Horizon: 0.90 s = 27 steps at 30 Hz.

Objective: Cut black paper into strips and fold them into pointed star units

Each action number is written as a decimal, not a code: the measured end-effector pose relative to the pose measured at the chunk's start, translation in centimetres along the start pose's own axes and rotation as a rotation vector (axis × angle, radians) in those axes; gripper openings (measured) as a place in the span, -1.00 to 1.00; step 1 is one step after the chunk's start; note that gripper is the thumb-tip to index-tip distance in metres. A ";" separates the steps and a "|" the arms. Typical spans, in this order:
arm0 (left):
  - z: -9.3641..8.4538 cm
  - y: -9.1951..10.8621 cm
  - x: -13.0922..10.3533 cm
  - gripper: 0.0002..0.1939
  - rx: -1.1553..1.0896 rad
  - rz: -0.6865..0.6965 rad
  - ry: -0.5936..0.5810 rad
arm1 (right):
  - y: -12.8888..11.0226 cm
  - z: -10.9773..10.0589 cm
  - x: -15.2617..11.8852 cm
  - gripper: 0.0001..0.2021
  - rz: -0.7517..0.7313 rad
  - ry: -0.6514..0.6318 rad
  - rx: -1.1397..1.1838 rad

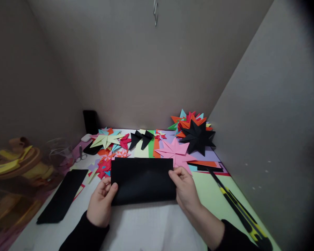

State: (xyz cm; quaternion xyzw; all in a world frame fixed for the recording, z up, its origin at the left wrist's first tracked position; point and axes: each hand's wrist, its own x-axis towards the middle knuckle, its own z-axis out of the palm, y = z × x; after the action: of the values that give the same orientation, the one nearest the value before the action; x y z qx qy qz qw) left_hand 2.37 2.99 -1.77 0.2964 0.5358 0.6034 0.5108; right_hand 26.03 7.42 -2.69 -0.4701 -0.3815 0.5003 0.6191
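Observation:
Between my two hands is a sheet of black paper (143,181), folded over with its rounded fold toward me and its loose edges at the top. My left hand (102,200) pinches its left end, thumb in front and fingers behind. On the opposite end, my right hand (184,186) grips the edge the same way. Just behind the paper lies a pink folded star (175,151), partly covered by it. A black strip stack (64,195) rests on the table to the left of my left hand.
A yellow-and-black utility knife (240,209) lies on pale green paper at right. Black folded pieces (141,138) and a pale yellow star (107,139) sit at the back, near a black star (198,136). Scissors (81,155) and a blurred basket (18,162) are at left.

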 end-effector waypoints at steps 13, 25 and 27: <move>-0.3 0.0 -0.6 -0.50 -0.053 -0.013 -0.052 | 0.3 -0.3 -0.1 -0.68 0.055 -0.024 0.073; -0.2 0.1 -1.1 -0.59 -0.022 -0.021 -0.088 | 0.4 -0.4 -0.1 -0.65 0.065 0.020 0.005; -0.2 0.2 -1.2 -0.61 -0.014 -0.034 -0.085 | 0.6 -0.5 0.0 -0.64 0.080 0.038 0.010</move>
State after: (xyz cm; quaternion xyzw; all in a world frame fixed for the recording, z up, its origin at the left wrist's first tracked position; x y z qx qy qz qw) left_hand 2.51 1.86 -1.39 0.3090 0.5142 0.5852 0.5455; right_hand 26.38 7.34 -3.37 -0.4913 -0.3480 0.5174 0.6081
